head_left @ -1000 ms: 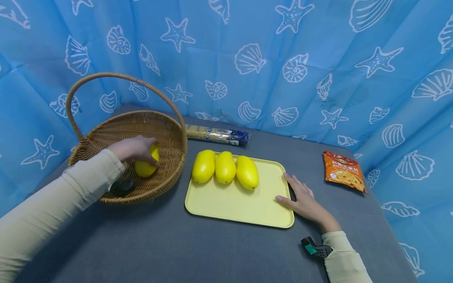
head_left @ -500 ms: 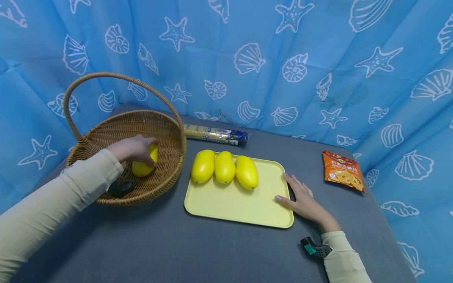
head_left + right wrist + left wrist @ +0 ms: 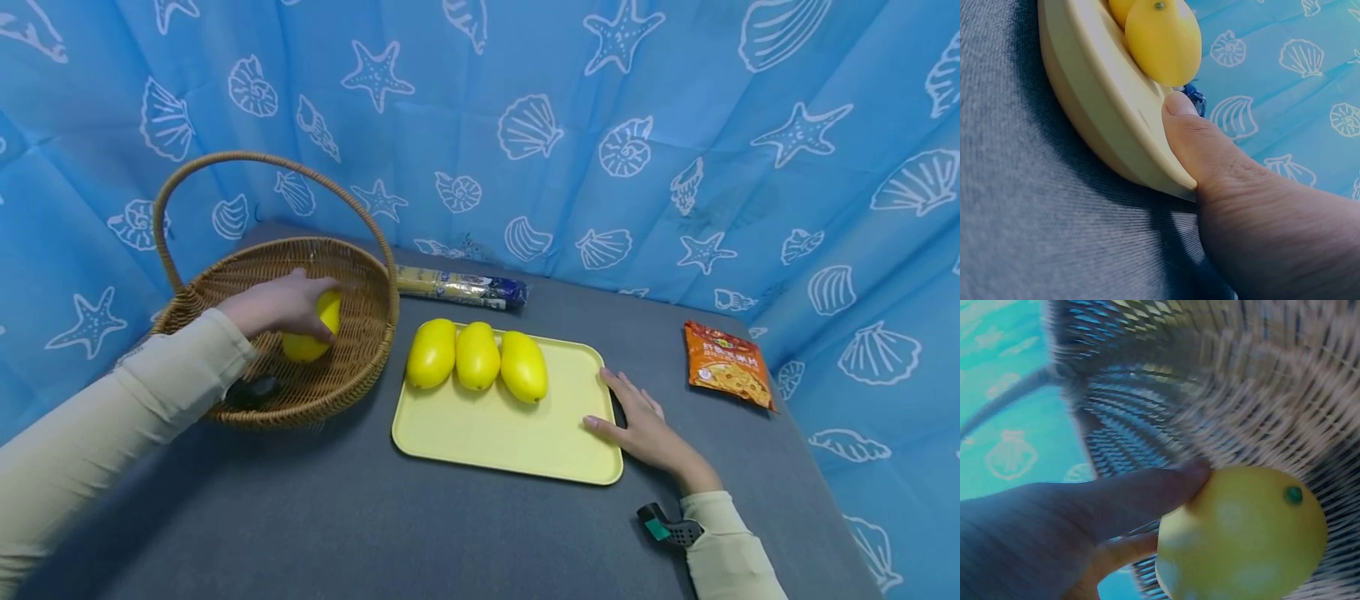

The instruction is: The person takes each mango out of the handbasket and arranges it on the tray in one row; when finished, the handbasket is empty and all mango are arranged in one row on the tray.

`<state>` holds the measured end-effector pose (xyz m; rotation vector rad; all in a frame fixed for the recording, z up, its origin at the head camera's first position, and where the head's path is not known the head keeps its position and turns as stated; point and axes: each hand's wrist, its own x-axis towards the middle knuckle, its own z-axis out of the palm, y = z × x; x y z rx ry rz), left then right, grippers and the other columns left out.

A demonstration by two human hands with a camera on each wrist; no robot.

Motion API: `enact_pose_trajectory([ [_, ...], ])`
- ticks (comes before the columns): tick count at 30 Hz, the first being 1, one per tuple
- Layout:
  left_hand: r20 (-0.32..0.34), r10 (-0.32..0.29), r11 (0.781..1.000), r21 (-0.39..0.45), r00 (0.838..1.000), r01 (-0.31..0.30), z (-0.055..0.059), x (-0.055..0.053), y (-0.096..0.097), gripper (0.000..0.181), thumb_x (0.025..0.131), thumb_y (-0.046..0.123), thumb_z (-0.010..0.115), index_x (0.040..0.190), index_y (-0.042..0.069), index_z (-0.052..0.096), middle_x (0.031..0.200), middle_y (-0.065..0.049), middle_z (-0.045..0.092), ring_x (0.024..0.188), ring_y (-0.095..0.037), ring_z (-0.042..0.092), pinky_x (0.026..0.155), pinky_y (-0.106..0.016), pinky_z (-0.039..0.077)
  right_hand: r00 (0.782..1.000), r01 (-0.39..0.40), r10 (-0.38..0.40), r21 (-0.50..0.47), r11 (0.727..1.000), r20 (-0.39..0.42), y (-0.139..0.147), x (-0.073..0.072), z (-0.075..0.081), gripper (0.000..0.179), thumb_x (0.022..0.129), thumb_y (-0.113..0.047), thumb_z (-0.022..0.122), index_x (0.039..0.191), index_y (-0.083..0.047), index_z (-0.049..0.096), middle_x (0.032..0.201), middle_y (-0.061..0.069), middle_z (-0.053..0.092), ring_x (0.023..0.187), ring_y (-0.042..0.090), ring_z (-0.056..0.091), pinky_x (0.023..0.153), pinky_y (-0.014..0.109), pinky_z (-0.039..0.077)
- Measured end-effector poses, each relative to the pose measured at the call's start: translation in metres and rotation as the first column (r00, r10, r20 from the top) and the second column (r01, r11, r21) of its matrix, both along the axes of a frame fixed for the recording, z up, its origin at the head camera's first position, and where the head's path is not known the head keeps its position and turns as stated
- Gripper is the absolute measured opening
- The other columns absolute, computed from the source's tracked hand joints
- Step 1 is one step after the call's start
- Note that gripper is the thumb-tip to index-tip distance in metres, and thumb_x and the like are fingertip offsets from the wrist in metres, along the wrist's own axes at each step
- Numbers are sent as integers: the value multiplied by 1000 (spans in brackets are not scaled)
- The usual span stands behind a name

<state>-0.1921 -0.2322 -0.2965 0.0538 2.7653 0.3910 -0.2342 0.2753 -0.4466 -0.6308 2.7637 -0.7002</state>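
Inside the wicker basket (image 3: 360,333), my left hand (image 3: 285,304) grips a yellow mango (image 3: 303,347). In the left wrist view the thumb lies along the side of this mango (image 3: 1247,537), whose green stem end faces the camera. A dark object (image 3: 253,392) sits low in the basket, partly covered by the sleeve. Three more mangoes, the left one (image 3: 432,354), the middle one (image 3: 477,357) and the right one (image 3: 523,367), lie side by side on a pale yellow tray (image 3: 510,446). My right hand (image 3: 641,425) rests at the tray's right edge, fingers spread, thumb over the rim.
Behind the tray lies a long clear packet with a dark blue end (image 3: 461,287). An orange snack bag (image 3: 727,365) is at the right on the grey tabletop (image 3: 450,533). The basket's tall handle (image 3: 262,158) arches above it, and a blue shell-patterned curtain (image 3: 555,208) hangs behind.
My left hand has risen slightly within the basket, bringing the mango up with it. The right hand, the tray and its mangoes stay where they were.
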Motion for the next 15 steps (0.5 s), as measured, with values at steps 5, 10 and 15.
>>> enact_pose_trajectory([
  [5, -82, -38, 999, -8, 996, 38, 14, 9, 4, 87, 76, 32, 78, 146, 5, 34, 127, -38, 33, 88, -37, 55, 64, -43, 50, 1000, -2, 2, -14, 1000, 9, 1, 1, 0, 91, 88, -54, 60, 155, -14, 13, 159, 18, 14, 145, 42, 6, 108, 67, 1],
  [10, -138, -33, 999, -1, 990, 34, 30, 27, 12, 88, 75, 35, 78, 147, 10, 34, 121, -33, 37, 81, -34, 54, 58, -38, 49, 1000, 1, -1, -11, 1000, 16, 1, 1, 1, 91, 88, -54, 60, 155, -14, 12, 159, 18, 14, 145, 42, 6, 108, 67, 1],
  [15, -193, -10, 1000, 24, 981, 15, 46, 53, 23, 81, 80, 37, 75, 147, 17, 33, 119, -27, 38, 75, -29, 53, 53, -32, 46, 1000, 1, -1, -5, 1000, 12, 0, 1, 2, 92, 88, -55, 60, 155, -13, 12, 159, 18, 14, 145, 42, 5, 108, 67, 1],
])
